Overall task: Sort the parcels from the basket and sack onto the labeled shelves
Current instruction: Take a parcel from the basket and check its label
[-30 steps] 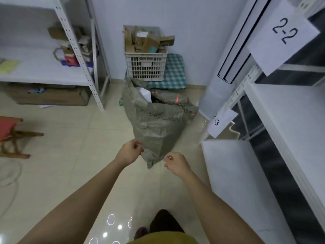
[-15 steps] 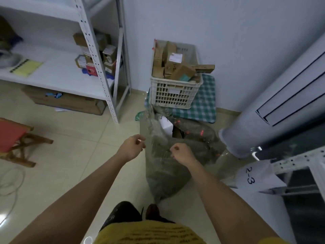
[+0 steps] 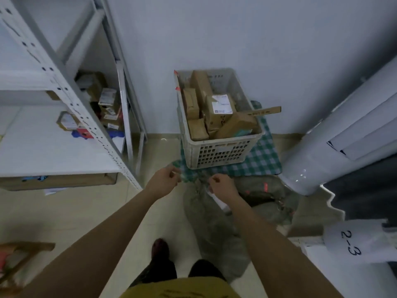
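A grey-green woven sack (image 3: 214,224) lies on the floor in front of me, its mouth towards a white plastic basket (image 3: 217,151) full of brown cardboard parcels (image 3: 219,110). A white parcel (image 3: 220,202) shows in the sack's mouth under my right wrist. My left hand (image 3: 164,182) hovers just left of the sack's mouth with fingers curled and nothing in it. My right hand (image 3: 221,187) is over the sack's rim with fingers curled; whether it pinches the fabric I cannot tell. A paper label "2-3" (image 3: 352,241) hangs on the shelf at the lower right.
A white metal shelf unit (image 3: 64,134) with small boxes stands at the left, a cardboard box (image 3: 58,181) under it. The basket rests on a green checked cloth (image 3: 262,160). A white standing air conditioner (image 3: 343,143) is at the right. A wooden stool (image 3: 19,261) is at the lower left.
I have stepped closer to the sack and basket, and the view has swung left and down. Both hands have reached forward from the sack's near end to its mouth.
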A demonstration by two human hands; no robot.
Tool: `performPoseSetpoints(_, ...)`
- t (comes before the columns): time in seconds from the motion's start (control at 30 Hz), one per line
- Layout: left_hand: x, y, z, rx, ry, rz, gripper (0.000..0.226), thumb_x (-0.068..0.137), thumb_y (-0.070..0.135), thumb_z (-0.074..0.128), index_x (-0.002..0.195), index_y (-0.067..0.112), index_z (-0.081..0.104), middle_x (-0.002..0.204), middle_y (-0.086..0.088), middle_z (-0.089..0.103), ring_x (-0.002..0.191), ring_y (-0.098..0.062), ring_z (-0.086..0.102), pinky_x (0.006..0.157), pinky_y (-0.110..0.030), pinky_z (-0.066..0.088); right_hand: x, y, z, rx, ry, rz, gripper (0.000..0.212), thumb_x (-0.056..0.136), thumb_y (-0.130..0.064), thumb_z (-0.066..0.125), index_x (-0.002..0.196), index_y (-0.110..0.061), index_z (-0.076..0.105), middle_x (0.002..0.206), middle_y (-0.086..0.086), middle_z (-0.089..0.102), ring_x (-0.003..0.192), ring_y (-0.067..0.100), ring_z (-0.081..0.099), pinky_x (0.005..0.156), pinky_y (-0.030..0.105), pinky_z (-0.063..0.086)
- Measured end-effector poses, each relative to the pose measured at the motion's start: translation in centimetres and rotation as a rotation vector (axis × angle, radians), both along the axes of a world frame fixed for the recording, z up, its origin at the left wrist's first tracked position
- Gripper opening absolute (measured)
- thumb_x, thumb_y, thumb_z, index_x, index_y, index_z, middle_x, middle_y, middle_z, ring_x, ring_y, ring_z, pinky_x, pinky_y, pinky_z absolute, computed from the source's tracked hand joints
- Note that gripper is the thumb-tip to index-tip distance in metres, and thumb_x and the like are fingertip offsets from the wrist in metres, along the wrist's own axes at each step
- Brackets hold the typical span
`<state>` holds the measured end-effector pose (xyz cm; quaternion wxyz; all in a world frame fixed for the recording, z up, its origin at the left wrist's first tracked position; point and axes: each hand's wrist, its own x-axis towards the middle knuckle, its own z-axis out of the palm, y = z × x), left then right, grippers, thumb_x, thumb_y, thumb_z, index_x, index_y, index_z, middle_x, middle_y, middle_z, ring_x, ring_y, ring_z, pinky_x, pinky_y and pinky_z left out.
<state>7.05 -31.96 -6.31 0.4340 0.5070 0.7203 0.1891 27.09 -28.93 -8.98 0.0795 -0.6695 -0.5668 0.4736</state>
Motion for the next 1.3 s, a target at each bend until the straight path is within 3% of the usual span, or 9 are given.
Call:
performPoseSetpoints(0.3,-5.4,13.2,1.0,-0.018,-0.04,-0.123,0.026,0.099,0.023,0.045,0.121,0.018,0.058,0.103,-0.006,0.067,0.095,-0.022,0.064,0.089,-0.039,0.053,-7.5,10.5,2.5,0.138,0.066,-0.161,0.027,0.1,-0.02,0.049,0.094,0.001,0.065,0.088,0.013,0.067,0.079,0.021,0.058,0.071,0.03,0.045)
performPoseSetpoints(0.43,-6.4,18.3,0.8,0.014,-0.048,-0.137,0.024,0.1,0.024,0.047,0.119,0.016,0.058,0.107,-0.004,0.064,0.097,-0.019,0.062,0.083,-0.031,0.051,-10.1,16.2,3.3,0.165,0.096,-0.178,0.026,0.1,-0.018,0.047,0.099,-0.001,0.066,0.092,0.009,0.066,0.087,0.024,0.062,0.072,0.03,0.046)
performPoseSetpoints(0.57,-7.6,23.5,1.3,0.061,0.022,-0.12,0.028,0.1,0.023,0.046,0.123,0.013,0.059,0.118,-0.005,0.062,0.097,-0.014,0.055,0.08,-0.026,0.044,-12.1,21.1,3.6,0.257,0.087,-0.129,0.019,0.099,-0.02,0.048,0.083,-0.018,0.059,0.085,0.001,0.06,0.081,0.019,0.058,0.071,0.029,0.046)
performPoseSetpoints(0.63,-8.0,25.6,1.2,0.066,0.039,-0.106,0.028,0.1,0.021,0.046,0.123,0.01,0.06,0.121,-0.007,0.062,0.1,-0.016,0.055,0.081,-0.024,0.041,-12.9,23.6,3.3,0.343,0.004,-0.089,0.009,0.097,-0.021,0.051,0.097,-0.02,0.06,0.102,0.0,0.057,0.092,0.018,0.056,0.08,0.031,0.048)
performPoseSetpoints(0.77,-9.0,28.1,1.2,0.044,0.016,-0.099,0.027,0.099,0.017,0.048,0.122,0.008,0.06,0.123,-0.009,0.061,0.098,-0.011,0.052,0.08,-0.021,0.04,-14.3,27.5,2.3,0.317,-0.205,0.011,0.056,0.097,-0.034,0.054,0.145,-0.015,0.033,0.151,0.012,0.026,0.136,0.031,0.031,0.11,0.044,0.035)
performPoseSetpoints(0.83,-9.6,29.0,0.9,0.023,-0.001,-0.099,0.027,0.1,0.016,0.047,0.122,0.007,0.059,0.123,-0.01,0.06,0.098,-0.011,0.051,0.073,-0.015,0.04,-15.0,28.8,1.5,0.25,-0.249,0.033,0.073,0.096,-0.041,0.054,0.153,-0.018,0.015,0.16,0.015,0.008,0.145,0.036,0.015,0.114,0.047,0.027)
performPoseSetpoints(0.93,-10.7,30.7,0.8,0.002,-0.011,-0.118,0.029,0.1,0.014,0.045,0.125,0.006,0.057,0.126,-0.01,0.057,0.104,-0.014,0.052,0.063,-0.008,0.038,-15.8,30.7,-0.1,0.128,-0.317,0.044,0.088,0.095,-0.047,0.054,0.155,-0.024,-0.005,0.162,0.017,-0.003,0.145,0.039,0.016,0.113,0.051,0.03)
performPoseSetpoints(1.1,-12.4,32.6,0.8,-0.05,-0.016,-0.191,0.03,0.1,0.018,0.046,0.129,0.011,0.055,0.129,-0.007,0.055,0.111,-0.014,0.051,0.085,-0.023,0.04,-16.3,31.8,-1.4,0.089,-0.441,0.037,0.085,0.099,-0.038,0.047,0.155,-0.018,-0.013,0.146,0.019,0.035,0.125,0.034,0.047,0.098,0.046,0.046)
performPoseSetpoints(1.3,-13.1,34.7,0.6,-0.102,-0.058,-0.212,0.028,0.1,0.016,0.046,0.127,0.012,0.056,0.13,-0.007,0.055,0.117,-0.018,0.051,0.091,-0.025,0.04,-15.6,32.3,0.4,0.153,-0.396,-0.086,0.08,0.097,-0.037,0.052,0.156,-0.018,0.001,0.145,0.017,0.04,0.122,0.033,0.05,0.095,0.044,0.048)
